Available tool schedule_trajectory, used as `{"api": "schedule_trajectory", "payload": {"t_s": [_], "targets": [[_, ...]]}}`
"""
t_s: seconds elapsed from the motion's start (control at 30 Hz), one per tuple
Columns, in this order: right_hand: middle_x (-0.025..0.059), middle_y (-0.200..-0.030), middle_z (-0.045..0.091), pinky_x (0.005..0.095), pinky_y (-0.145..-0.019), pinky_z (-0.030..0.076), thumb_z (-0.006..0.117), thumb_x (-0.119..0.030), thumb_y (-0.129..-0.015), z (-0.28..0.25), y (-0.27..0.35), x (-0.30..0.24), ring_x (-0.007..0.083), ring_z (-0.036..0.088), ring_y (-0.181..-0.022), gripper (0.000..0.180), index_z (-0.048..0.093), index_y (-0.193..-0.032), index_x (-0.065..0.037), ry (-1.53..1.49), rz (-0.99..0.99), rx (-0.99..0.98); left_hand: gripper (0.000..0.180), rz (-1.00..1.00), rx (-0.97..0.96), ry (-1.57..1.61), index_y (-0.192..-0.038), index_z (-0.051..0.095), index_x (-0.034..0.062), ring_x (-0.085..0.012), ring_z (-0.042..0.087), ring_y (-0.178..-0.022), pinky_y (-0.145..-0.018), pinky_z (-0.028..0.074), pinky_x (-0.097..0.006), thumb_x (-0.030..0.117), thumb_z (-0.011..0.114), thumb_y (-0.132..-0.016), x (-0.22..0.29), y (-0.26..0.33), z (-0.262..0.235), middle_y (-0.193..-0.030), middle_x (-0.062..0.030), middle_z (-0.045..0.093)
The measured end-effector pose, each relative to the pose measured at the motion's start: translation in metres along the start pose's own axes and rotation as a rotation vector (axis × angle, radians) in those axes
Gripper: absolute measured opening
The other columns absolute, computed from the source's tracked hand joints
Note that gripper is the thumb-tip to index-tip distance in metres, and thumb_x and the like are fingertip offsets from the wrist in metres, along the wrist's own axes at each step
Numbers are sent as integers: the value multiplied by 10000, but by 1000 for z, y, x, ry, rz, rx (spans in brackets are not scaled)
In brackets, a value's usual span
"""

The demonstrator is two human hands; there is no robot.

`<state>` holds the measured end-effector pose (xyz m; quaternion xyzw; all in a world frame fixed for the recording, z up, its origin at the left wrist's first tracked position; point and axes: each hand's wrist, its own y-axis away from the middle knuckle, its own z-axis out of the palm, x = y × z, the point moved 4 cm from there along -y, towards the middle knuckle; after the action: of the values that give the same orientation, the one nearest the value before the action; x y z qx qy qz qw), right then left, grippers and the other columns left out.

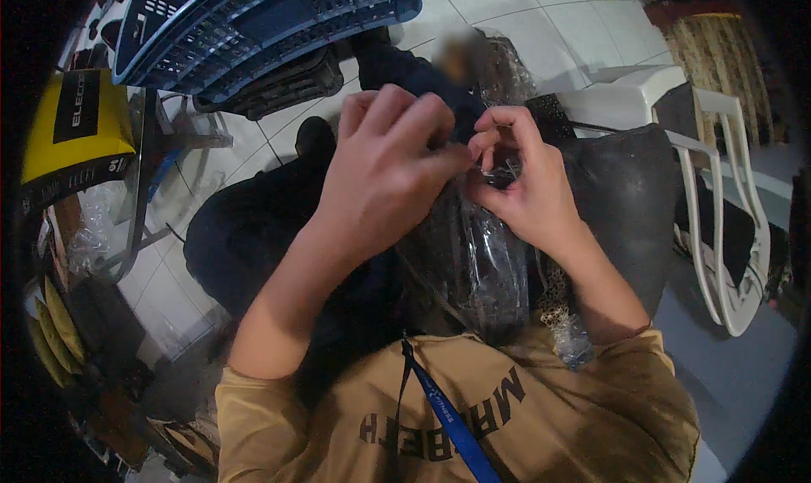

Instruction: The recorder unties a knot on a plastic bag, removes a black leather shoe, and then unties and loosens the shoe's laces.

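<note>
Both hands are raised over my lap, their fingertips meeting. My left hand [384, 162] is curled closed, thumb and fingers pinched together toward the right hand; what they pinch is hidden. Fingers bent in a ring, my right hand [532, 183] is closed around a small, dark, shiny piece [503, 172], too small to name. Clear plastic wrapping [490, 272] lies crumpled on my lap just beneath the hands. Whether the piece in the fingers is joined to that wrapping, I cannot tell.
A blue plastic crate [279, 31] stands at the upper left above a black crate [283, 86]. Far left is a yellow and black box [80, 136] beside a metal frame [144, 179]. A white plastic chair [718, 196] stands at the right, and a person's blurred head [456, 56] shows ahead.
</note>
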<state>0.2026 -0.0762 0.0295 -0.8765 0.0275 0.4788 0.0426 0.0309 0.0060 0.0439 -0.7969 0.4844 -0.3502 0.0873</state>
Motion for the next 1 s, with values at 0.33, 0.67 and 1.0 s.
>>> {"api": "schedule_trajectory", "payload": {"t_s": [0.33, 0.67, 1.0], "targets": [[83, -922, 708, 360, -740, 560, 785, 66, -797, 6, -1, -7, 217, 665, -772, 542, 538, -1260, -69, 75, 0, 32, 163, -159, -181, 114, -855, 789, 109, -283, 639, -960, -904, 495, -441, 175, 863, -726, -9, 3, 12, -910, -32, 709], [81, -953, 785, 277, -638, 558, 769, 17, -871, -7, -3, -7, 127, 710, -786, 457, 603, -1292, -47, -29, 84, -20, 179, -291, -113, 394, -852, 761, 55, -285, 638, -915, -874, 512, -391, 140, 842, -717, -21, 6, 24, -891, -65, 713], [92, -926, 740, 337, -780, 562, 818, 22, -777, -1, 2, -5, 218, 693, -831, 477, 616, -1199, -67, 23, 58, -8, 186, -384, -201, 478, -919, 774, 37, -275, 682, -929, -867, 530, -389, 116, 823, -758, -23, 3, 18, -907, -92, 739]]}}
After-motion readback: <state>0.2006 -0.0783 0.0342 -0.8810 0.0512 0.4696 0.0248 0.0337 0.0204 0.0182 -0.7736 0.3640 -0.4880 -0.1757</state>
